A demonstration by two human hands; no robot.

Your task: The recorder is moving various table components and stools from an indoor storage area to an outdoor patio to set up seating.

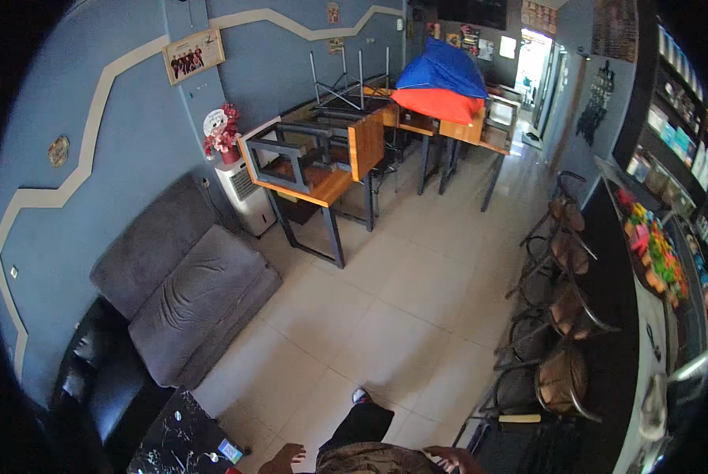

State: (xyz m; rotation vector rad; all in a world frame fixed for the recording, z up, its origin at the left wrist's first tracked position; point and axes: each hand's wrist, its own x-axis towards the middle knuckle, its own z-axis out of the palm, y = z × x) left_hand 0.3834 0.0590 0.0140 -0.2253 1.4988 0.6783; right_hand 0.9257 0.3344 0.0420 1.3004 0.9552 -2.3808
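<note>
Matt grey cloth wraps a sofa [184, 304]; nearer than it, a black low table [168, 442] shines glossy; beyond it, a smooth wood table [322, 197] stands on matt, metal-look legs [333, 235].

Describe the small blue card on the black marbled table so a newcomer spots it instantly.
Find the big grey sofa at left, then the black marbled table below it at the picture's lower edge. The blue card lies by the table's right edge, left of the person's left hand. It is rectangular, while the small pale items nearby look rounded.
</note>
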